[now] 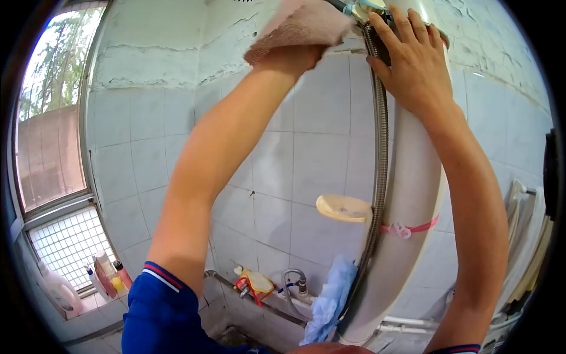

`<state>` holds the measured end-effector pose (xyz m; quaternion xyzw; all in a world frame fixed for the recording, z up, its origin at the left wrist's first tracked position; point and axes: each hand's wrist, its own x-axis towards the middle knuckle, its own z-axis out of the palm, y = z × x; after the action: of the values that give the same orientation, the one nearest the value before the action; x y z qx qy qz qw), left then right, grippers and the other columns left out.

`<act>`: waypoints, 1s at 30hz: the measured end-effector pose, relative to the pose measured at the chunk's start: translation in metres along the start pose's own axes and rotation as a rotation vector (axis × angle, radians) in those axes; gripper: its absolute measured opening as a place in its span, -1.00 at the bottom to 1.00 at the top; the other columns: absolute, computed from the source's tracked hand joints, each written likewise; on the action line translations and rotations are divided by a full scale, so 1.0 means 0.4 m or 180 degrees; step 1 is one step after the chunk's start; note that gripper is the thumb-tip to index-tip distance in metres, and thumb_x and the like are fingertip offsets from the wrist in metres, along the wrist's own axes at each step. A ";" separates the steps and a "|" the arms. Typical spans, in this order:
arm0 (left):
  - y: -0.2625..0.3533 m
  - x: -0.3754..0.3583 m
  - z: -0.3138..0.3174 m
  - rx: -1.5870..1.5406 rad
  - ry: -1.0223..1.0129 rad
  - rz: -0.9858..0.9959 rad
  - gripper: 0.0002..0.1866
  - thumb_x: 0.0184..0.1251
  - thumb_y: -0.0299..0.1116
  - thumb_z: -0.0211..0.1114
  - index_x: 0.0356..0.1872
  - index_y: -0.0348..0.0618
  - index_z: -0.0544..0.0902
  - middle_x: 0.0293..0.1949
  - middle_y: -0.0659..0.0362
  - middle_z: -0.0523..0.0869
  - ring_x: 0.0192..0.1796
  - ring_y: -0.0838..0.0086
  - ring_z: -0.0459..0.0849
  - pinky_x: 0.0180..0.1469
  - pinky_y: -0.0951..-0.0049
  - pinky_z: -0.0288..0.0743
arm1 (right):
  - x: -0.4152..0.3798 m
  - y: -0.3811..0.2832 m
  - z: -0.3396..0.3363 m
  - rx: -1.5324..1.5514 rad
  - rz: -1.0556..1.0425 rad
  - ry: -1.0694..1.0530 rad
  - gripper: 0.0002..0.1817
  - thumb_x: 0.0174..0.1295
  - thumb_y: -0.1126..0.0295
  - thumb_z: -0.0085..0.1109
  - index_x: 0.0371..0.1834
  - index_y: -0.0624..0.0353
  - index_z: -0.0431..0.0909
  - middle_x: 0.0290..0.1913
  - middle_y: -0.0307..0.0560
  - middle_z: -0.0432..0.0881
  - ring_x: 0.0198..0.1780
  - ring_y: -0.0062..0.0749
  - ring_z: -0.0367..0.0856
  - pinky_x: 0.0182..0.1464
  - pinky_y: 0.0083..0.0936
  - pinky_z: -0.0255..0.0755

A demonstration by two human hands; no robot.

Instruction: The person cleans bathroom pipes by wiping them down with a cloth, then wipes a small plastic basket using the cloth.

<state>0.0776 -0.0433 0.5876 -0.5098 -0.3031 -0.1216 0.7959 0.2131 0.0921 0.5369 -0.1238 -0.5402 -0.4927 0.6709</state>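
A pinkish-brown cloth (300,26) covers most of my left hand (295,57), which is raised high near the tiled wall and holds it; the fingers are hidden beneath. My right hand (417,68) lies with spread fingers against the top of a thick white pipe (407,177). Its thumb is beside a ribbed metal hose (380,130) that runs down along the pipe. Just above the fingertips, at the upper frame edge, is a pale bluish fitting (359,10), partly cut off.
A cream soap dish (344,208) juts out beside the hose. Lower down are a blue plastic bag (331,301), a faucet (300,283) and a red-and-yellow item (257,284). Several bottles (105,274) stand on the window ledge. Towels (525,236) hang at right.
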 end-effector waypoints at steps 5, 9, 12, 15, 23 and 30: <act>0.055 -0.009 -0.028 0.0432 -0.0103 0.0184 -0.88 -0.13 -0.38 0.25 -0.69 -0.17 0.55 -0.60 -0.03 0.55 -0.40 0.06 0.56 -0.33 0.07 0.36 | 0.000 -0.003 -0.006 0.0001 0.0014 0.0032 -0.28 0.19 0.13 0.29 0.45 -0.17 0.26 0.42 -0.09 0.28 0.44 -0.06 0.18 0.45 -0.04 0.07; -0.020 0.028 -0.027 0.0653 0.1187 -0.0257 -0.90 -0.13 -0.41 0.26 -0.60 -0.17 0.52 -0.54 -0.03 0.52 -0.31 -0.01 0.52 -0.26 0.03 0.40 | 0.000 0.001 -0.009 0.0010 0.0035 -0.0039 -0.28 0.20 0.13 0.28 0.46 -0.18 0.26 0.43 -0.10 0.28 0.44 -0.07 0.18 0.45 -0.05 0.07; -0.030 0.020 -0.074 -0.0641 0.1073 -0.1481 -0.85 0.03 -0.38 0.28 -0.43 -0.19 0.51 -0.42 -0.04 0.51 -0.31 0.08 0.49 -0.26 0.04 0.40 | 0.000 -0.004 -0.003 0.0050 0.0049 -0.0051 -0.28 0.20 0.13 0.29 0.45 -0.18 0.27 0.43 -0.09 0.28 0.45 -0.07 0.18 0.46 -0.06 0.07; -0.070 0.058 0.029 0.0012 0.0682 -0.0456 -0.86 0.21 -0.28 0.21 -0.29 -0.06 0.54 -0.32 0.11 0.56 -0.21 0.23 0.52 -0.20 0.14 0.40 | 0.000 -0.001 -0.005 0.0041 0.0025 -0.0061 -0.28 0.19 0.12 0.28 0.45 -0.15 0.27 0.44 -0.08 0.27 0.46 -0.07 0.16 0.47 -0.07 0.05; -0.262 0.011 0.059 0.2289 -0.0256 -0.0340 -0.70 -0.06 -0.30 0.33 -0.21 -0.08 0.68 -0.24 0.01 0.69 -0.11 0.17 0.66 -0.08 0.02 0.43 | -0.003 0.001 -0.013 -0.0038 0.0097 -0.0165 -0.28 0.21 0.11 0.26 0.46 -0.17 0.25 0.46 -0.10 0.24 0.49 -0.07 0.14 0.48 -0.04 0.04; -0.058 0.040 -0.014 0.1240 -0.1181 0.0248 -0.64 0.08 -0.20 0.28 -0.09 -0.10 0.65 -0.14 0.04 0.68 -0.05 0.14 0.64 -0.13 -0.24 0.41 | 0.001 -0.002 -0.006 -0.0007 0.0106 -0.0194 -0.30 0.23 0.14 0.24 0.46 -0.18 0.25 0.48 -0.11 0.22 0.49 -0.08 0.13 0.50 -0.09 0.00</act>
<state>0.0805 -0.0568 0.6128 -0.3719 -0.4415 0.0652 0.8139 0.2139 0.0897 0.5361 -0.1485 -0.5577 -0.4781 0.6621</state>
